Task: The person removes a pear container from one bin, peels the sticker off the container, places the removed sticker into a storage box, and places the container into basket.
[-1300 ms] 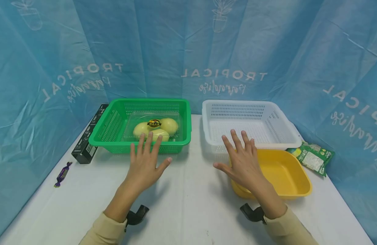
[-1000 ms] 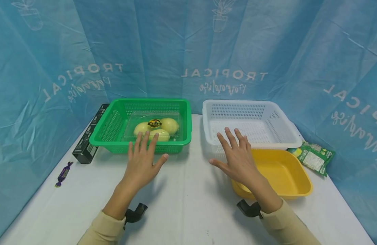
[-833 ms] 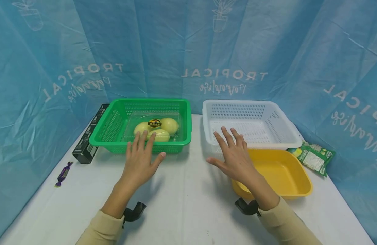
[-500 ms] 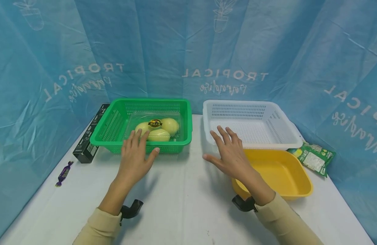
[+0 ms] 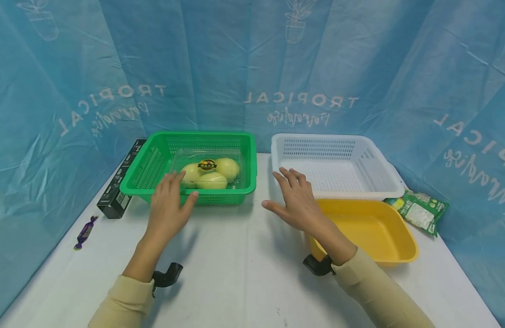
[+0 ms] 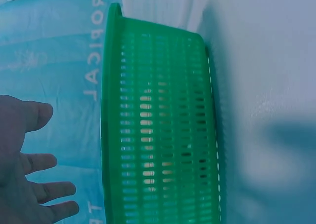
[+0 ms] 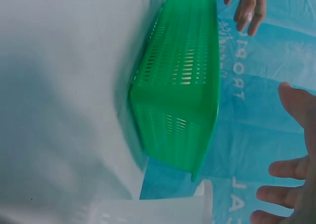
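Green plastic basket (image 5: 236, 193), far left: a clear box (image 5: 207, 165) of pale yellow-green fruit (image 5: 226, 169) is contained. Left hand (image 5: 167, 212): held raised at the basket's near side, apart from it; fingers extended, slightly parted, thumb spread. Right hand (image 5: 297, 205): held raised near the white basket (image 5: 359, 196), far right, and the yellow basin (image 5: 369, 230), nearer; fingers spread, slightly bent. Black box (image 5: 114, 200): placed left of the green basket. Purple-wrapped sweet (image 5: 85, 233): laid nearer, left. Green packet (image 5: 420, 212): laid right of the basin.
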Demonstrator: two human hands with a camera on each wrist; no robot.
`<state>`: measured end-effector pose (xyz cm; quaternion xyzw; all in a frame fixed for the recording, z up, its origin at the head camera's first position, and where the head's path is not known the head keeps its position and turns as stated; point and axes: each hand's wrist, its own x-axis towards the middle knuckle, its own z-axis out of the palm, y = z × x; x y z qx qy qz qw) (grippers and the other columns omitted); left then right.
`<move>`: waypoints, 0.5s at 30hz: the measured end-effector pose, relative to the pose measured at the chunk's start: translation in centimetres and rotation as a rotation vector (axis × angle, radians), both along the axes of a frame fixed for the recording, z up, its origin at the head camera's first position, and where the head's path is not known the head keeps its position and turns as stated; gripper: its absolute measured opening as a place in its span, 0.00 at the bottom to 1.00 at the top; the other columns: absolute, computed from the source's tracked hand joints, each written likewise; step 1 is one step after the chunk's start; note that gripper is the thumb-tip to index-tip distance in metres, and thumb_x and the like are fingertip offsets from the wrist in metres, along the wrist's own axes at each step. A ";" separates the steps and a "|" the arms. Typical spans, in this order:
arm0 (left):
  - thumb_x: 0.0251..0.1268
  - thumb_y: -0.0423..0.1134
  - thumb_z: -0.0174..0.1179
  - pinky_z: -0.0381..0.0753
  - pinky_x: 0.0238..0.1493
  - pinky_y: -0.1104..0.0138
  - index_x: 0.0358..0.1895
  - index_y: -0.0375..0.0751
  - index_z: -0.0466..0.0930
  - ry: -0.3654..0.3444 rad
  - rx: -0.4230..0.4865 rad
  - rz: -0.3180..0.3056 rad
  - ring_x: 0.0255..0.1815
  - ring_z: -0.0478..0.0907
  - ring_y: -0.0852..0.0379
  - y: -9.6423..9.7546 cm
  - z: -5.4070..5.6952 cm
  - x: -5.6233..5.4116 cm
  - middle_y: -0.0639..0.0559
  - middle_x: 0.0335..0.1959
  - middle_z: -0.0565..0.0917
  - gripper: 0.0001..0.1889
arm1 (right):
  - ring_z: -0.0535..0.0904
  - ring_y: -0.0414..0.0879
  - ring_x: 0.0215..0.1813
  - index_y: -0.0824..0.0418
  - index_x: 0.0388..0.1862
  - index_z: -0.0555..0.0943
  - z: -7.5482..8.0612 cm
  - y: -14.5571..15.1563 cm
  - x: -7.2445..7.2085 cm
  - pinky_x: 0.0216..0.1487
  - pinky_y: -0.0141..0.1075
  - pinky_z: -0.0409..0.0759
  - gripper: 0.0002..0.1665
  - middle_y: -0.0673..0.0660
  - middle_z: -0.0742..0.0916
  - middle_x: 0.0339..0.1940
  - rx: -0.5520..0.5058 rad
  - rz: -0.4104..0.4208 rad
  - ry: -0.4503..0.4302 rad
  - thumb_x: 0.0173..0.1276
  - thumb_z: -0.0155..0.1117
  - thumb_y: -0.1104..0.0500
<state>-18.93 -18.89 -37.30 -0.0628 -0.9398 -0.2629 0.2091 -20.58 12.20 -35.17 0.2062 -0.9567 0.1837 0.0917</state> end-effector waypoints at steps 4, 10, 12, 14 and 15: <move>0.69 0.48 0.52 0.52 0.62 0.31 0.71 0.38 0.56 -0.001 0.028 -0.004 0.72 0.50 0.31 -0.8 0.1 -0.5 0.32 0.70 0.58 0.32 | 0.53 0.59 0.74 0.57 0.74 0.56 -0.1 -0.5 -0.4 0.71 0.59 0.55 0.48 0.59 0.60 0.75 -0.031 0.023 -0.016 0.63 0.57 0.34; 0.68 0.47 0.52 0.50 0.66 0.34 0.71 0.37 0.55 0.000 0.038 -0.008 0.71 0.52 0.30 -1.6 0.4 -1.2 0.30 0.70 0.58 0.32 | 0.56 0.59 0.72 0.57 0.74 0.56 -0.2 -1.2 -1.1 0.70 0.57 0.59 0.48 0.60 0.61 0.75 -0.075 0.072 -0.014 0.64 0.57 0.35; 0.68 0.46 0.52 0.51 0.66 0.35 0.71 0.36 0.54 -0.004 0.037 -0.008 0.70 0.52 0.30 -1.9 0.4 -1.5 0.30 0.70 0.58 0.33 | 0.57 0.59 0.72 0.57 0.74 0.56 -0.3 -1.5 -1.3 0.70 0.56 0.60 0.48 0.60 0.61 0.75 -0.089 0.085 -0.024 0.64 0.57 0.35; 0.69 0.46 0.51 0.52 0.66 0.35 0.72 0.36 0.53 -0.017 0.041 -0.008 0.70 0.53 0.30 -2.1 0.6 -1.6 0.30 0.70 0.57 0.33 | 0.57 0.59 0.72 0.57 0.74 0.55 -0.3 -1.7 -1.6 0.70 0.56 0.61 0.48 0.60 0.60 0.75 -0.099 0.094 -0.039 0.64 0.57 0.35; 0.69 0.46 0.51 0.53 0.66 0.35 0.72 0.36 0.53 -0.026 0.044 -0.009 0.70 0.53 0.30 -2.2 0.7 -1.7 0.30 0.71 0.57 0.33 | 0.57 0.58 0.73 0.57 0.74 0.55 -0.3 -1.8 -1.7 0.70 0.56 0.61 0.48 0.59 0.60 0.75 -0.104 0.098 -0.049 0.64 0.56 0.35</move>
